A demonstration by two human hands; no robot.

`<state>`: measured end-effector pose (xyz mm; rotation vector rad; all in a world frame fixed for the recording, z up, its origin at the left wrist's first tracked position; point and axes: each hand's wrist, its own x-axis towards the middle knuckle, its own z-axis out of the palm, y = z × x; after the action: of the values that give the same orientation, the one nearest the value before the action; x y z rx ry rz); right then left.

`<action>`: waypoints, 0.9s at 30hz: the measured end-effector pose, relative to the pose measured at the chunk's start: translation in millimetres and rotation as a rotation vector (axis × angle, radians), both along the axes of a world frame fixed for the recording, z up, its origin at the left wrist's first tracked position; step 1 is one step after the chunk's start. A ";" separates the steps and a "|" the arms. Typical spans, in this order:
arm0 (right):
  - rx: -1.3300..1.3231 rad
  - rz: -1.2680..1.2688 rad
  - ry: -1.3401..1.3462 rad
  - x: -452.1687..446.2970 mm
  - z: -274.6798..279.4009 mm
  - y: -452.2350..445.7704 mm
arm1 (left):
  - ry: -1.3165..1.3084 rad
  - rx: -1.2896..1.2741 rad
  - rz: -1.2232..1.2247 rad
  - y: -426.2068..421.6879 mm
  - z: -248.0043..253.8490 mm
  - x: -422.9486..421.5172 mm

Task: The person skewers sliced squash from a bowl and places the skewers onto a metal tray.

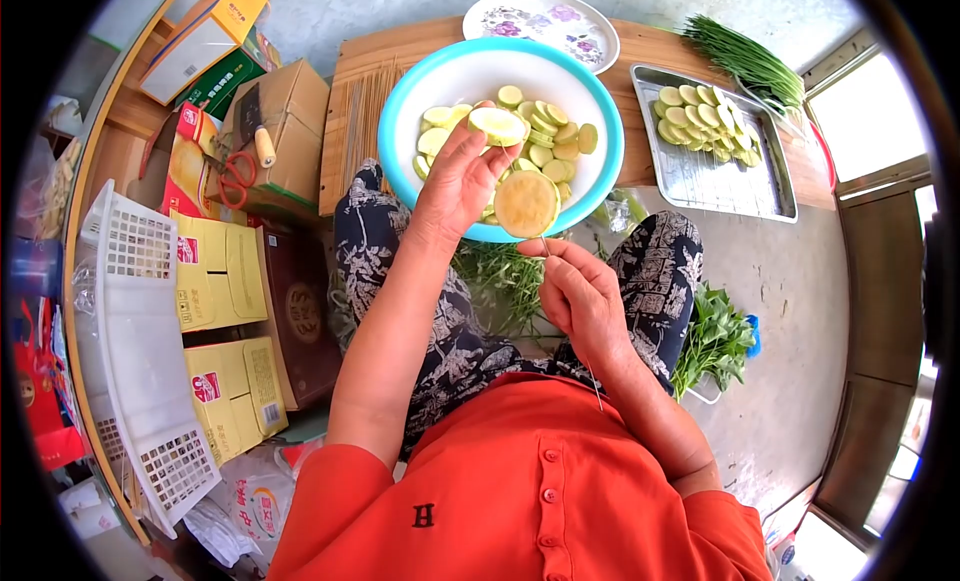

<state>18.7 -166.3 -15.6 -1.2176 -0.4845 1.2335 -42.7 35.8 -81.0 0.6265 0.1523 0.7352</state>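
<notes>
Over the turquoise-rimmed basin point(392, 131), my left hand point(462, 186) pinches a pale green zucchini slice point(498, 127) between thumb and fingers. My right hand point(585, 291) is closed round a thin skewer point(594, 381), whose lower end runs down past my wrist. One larger round zucchini slice point(526, 205) sits on the skewer just above my right fingers. The skewer's upper part shows faintly between that slice and my left hand; whether its tip enters the held slice I cannot tell. Many loose zucchini slices point(545, 131) lie in the basin.
A metal tray point(690, 186) of stacked slices stands right of the basin, with green chives point(745, 61) behind. Loose skewers point(365, 111) lie on the wooden table's left. A flowered plate point(490, 19) is at the back. Boxes point(225, 271) line the left; leafy greens point(715, 336) sit low right.
</notes>
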 end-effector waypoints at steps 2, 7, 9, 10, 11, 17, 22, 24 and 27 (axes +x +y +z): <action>-0.002 -0.004 0.006 0.0 -1.0 0.1 | 0.001 0.012 -0.003 0.4 -0.8 0.4; 0.018 -0.005 0.120 0.3 -1.1 0.7 | 0.021 0.069 0.022 -0.5 -1.0 0.5; 0.049 0.002 0.210 0.2 -1.8 0.9 | -0.019 -0.003 -0.003 -2.3 4.8 1.8; 0.080 0.010 0.300 -0.3 -2.4 0.6 | -0.059 -0.077 -0.027 -3.8 7.3 2.3; 0.077 0.010 0.302 -2.3 -2.8 0.4 | -0.057 -0.079 -0.026 -5.2 8.8 2.5; 0.091 -0.014 0.452 -11.9 -5.9 1.2 | -0.146 -0.240 -0.031 -10.2 7.2 4.2; 0.091 -0.004 0.408 -13.8 -8.1 4.2 | -0.162 -0.285 -0.011 -9.6 4.0 6.8; 0.095 -0.012 0.410 -13.8 -7.6 6.2 | -0.162 -0.281 -0.022 -11.4 5.3 6.4; 0.105 -0.028 0.418 -13.9 -6.3 6.4 | -0.148 -0.278 -0.041 -16.2 6.8 4.7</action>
<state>4.8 -159.9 -22.0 -0.8441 -0.2189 1.3768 -37.9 19.6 -74.2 0.3084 0.1025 0.7024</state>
